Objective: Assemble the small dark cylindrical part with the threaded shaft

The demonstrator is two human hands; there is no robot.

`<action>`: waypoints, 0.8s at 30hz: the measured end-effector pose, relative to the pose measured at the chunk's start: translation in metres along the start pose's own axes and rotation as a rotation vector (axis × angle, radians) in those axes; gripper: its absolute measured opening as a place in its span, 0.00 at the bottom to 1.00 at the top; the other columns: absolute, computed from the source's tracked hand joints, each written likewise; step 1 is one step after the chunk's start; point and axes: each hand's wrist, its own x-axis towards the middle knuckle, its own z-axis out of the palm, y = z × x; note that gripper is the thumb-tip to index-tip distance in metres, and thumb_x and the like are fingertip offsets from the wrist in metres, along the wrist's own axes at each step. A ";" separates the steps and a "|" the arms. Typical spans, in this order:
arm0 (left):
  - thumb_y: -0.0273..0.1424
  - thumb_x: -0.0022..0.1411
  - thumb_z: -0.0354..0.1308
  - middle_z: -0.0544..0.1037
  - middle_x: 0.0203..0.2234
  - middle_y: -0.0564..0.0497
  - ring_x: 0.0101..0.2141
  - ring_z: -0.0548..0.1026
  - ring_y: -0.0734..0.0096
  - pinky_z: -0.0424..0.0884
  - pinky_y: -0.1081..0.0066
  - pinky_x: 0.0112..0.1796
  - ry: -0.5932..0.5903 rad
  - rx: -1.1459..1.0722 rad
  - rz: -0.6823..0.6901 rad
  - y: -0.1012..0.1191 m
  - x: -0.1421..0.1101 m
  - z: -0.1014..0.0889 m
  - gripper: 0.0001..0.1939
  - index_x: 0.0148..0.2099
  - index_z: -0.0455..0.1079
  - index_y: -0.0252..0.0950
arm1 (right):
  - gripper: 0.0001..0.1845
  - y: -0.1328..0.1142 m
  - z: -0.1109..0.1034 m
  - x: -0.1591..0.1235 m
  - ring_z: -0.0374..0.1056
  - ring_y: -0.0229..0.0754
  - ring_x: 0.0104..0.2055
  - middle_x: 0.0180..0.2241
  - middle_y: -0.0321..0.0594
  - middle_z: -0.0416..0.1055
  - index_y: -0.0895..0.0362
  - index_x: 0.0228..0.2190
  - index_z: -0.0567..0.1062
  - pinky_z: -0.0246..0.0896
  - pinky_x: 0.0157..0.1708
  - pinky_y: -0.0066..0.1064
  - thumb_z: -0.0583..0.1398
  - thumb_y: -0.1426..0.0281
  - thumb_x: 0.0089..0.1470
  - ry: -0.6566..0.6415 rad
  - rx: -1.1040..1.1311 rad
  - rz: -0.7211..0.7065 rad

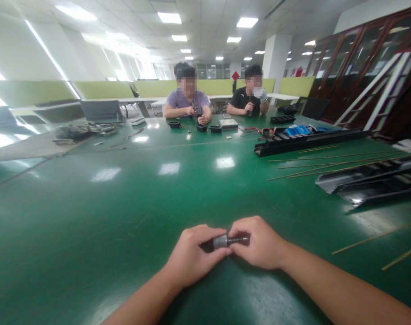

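Just above the green tabletop point(134, 198), both of my hands meet on one small part, a grey metal cylinder point(220, 241) with a thin dark shaft point(238, 240) pointing right. It looks like a small motor, though its exact kind is not clear. My left hand point(195, 253) has thumb and fingers closed around the cylinder body. With thumb and forefinger, my right hand point(256, 243) pinches the shaft side close to the cylinder. The fingers hide some of the part at both ends. It lies roughly level, along the table's width.
Black metal channels point(310, 141) and more black rails point(378, 183) lie at the right, with thin brass-coloured rods point(327, 167) beside them. Small black boxes point(215, 129) stand on the far side. Across the table sit a person in purple point(173, 101) and a person in black point(237, 104).
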 end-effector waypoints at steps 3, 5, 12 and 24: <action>0.37 0.57 0.69 0.80 0.28 0.56 0.28 0.74 0.73 0.65 0.75 0.31 0.013 -0.003 0.010 -0.001 -0.001 0.000 0.10 0.42 0.79 0.43 | 0.04 0.000 0.000 0.000 0.69 0.37 0.29 0.27 0.33 0.75 0.55 0.28 0.77 0.58 0.31 0.25 0.65 0.75 0.47 0.007 -0.006 -0.009; 0.37 0.57 0.69 0.80 0.28 0.55 0.28 0.74 0.73 0.66 0.74 0.31 0.021 -0.001 0.025 -0.002 -0.001 0.000 0.11 0.42 0.79 0.43 | 0.04 0.000 -0.001 0.000 0.69 0.36 0.29 0.27 0.33 0.75 0.55 0.28 0.77 0.58 0.31 0.25 0.64 0.75 0.47 0.006 -0.011 -0.015; 0.37 0.57 0.69 0.80 0.28 0.55 0.28 0.74 0.72 0.66 0.73 0.31 0.028 0.032 0.046 -0.001 -0.002 -0.001 0.11 0.42 0.79 0.42 | 0.03 -0.001 -0.003 0.000 0.69 0.36 0.29 0.27 0.33 0.75 0.55 0.28 0.77 0.58 0.31 0.25 0.64 0.75 0.47 -0.004 -0.016 -0.017; 0.39 0.55 0.70 0.82 0.30 0.53 0.29 0.75 0.69 0.67 0.69 0.33 0.090 0.117 0.110 -0.004 -0.003 -0.001 0.13 0.42 0.79 0.42 | 0.03 -0.002 -0.003 0.000 0.69 0.37 0.29 0.26 0.33 0.74 0.56 0.28 0.77 0.58 0.31 0.25 0.64 0.75 0.47 -0.019 -0.010 -0.011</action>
